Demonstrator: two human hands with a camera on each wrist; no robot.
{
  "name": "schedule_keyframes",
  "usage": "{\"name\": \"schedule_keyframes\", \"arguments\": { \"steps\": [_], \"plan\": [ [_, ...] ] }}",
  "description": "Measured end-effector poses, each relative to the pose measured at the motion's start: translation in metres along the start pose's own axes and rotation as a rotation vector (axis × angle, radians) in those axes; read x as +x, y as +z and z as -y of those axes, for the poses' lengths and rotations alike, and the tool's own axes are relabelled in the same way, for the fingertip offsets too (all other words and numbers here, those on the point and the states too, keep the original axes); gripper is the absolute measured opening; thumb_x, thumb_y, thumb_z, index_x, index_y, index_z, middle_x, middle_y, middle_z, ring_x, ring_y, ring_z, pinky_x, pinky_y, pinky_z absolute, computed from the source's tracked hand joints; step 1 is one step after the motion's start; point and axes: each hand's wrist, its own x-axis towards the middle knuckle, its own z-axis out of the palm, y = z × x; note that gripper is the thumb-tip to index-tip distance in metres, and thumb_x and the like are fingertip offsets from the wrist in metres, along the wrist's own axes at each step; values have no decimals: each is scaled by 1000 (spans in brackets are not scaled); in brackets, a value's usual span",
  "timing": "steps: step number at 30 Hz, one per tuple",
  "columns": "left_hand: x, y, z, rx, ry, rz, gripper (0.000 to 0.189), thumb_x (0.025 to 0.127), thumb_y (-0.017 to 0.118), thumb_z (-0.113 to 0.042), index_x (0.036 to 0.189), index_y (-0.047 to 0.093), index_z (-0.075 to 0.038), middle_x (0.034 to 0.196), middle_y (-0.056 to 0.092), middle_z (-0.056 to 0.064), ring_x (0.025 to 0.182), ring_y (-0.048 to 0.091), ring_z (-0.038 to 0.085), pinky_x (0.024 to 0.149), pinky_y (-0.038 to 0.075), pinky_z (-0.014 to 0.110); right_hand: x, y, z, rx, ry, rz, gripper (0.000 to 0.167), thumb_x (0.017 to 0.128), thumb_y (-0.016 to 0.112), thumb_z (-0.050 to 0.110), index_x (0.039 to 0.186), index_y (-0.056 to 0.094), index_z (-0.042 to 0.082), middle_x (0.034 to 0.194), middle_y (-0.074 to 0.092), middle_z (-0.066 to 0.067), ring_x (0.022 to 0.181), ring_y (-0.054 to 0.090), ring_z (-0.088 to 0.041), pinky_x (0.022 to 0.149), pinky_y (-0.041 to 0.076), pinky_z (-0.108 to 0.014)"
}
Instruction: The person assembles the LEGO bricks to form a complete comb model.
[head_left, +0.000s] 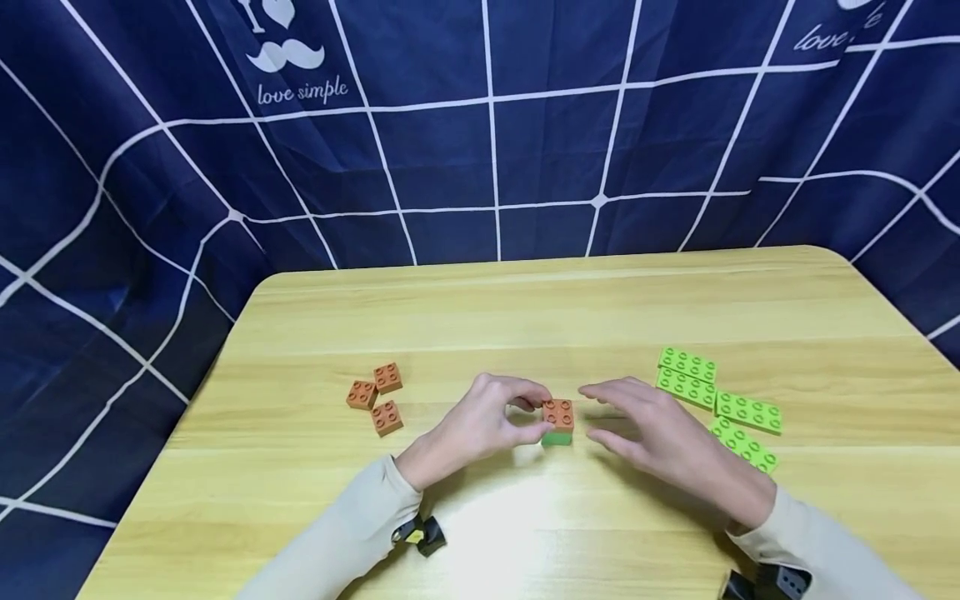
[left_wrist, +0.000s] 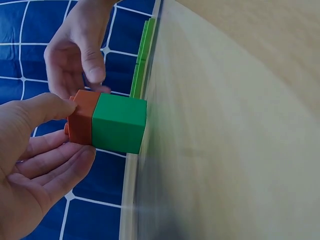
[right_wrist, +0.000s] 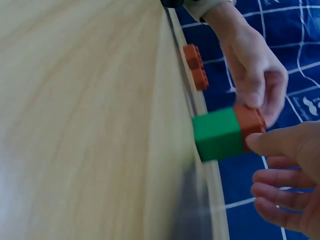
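Observation:
An orange toy brick (head_left: 558, 412) with studs on top sits on a taller green block (left_wrist: 119, 123), both upright on the table in front of me. My left hand (head_left: 483, 421) pinches the orange brick between thumb and fingers from the left side. To the right of the stack, my right hand (head_left: 663, 427) hovers with its fingers extended and spread from the thumb, a gap between it and the brick in the head view. In the right wrist view its thumb (right_wrist: 277, 142) overlaps the orange brick's edge.
Three loose orange bricks (head_left: 387, 418) lie on the left of the wooden table (head_left: 480, 325). Several light green studded plates (head_left: 748, 412) lie to the right, beyond my right forearm. A dark blue cloth (head_left: 427, 158) with white lines hangs behind the table.

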Motion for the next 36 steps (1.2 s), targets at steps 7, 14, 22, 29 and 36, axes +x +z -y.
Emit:
{"name": "schedule_keyframes", "arguments": {
  "steps": [7, 14, 22, 29, 36],
  "plan": [
    [-2, 0, -2, 0, -27, -6, 31, 83, 76, -14, 109, 68, 2, 104, 72, 13, 90, 69, 21, 86, 52, 16, -23, -22, -13, -111, 108, 0, 49, 67, 86, 12, 111, 67, 1, 105, 69, -13, 95, 66, -30, 79, 55, -48],
    [-1, -1, -3, -2, -32, -5, 32, 83, 76, -14, 110, 68, 2, 104, 71, 14, 90, 70, 22, 86, 52, 17, -55, -38, -33, -210, 212, -21, 52, 57, 90, 12, 102, 69, -1, 96, 69, -18, 86, 66, -37, 72, 55, -53],
    [-1, 0, 0, -16, -11, -9, 30, 83, 75, -13, 108, 68, 2, 103, 72, 12, 90, 69, 23, 86, 52, 17, -79, -53, -42, -265, 317, -17, 51, 55, 91, 16, 99, 70, 1, 89, 69, -13, 80, 66, -35, 67, 52, -54],
    [-1, 1, 0, -17, 2, -13, 30, 84, 75, -15, 108, 68, 2, 103, 72, 12, 90, 69, 23, 85, 52, 17, -91, -57, -48, -304, 314, -39, 49, 52, 91, 16, 94, 70, 2, 83, 68, -7, 72, 64, -27, 62, 52, -46],
    [-1, 1, -1, -21, 4, -10, 30, 84, 75, -15, 108, 68, 1, 103, 72, 11, 90, 69, 22, 85, 52, 17, -101, -59, -50, -326, 320, -49, 50, 50, 91, 17, 93, 70, 2, 80, 67, -4, 66, 62, -21, 55, 51, -40]
  ]
}}
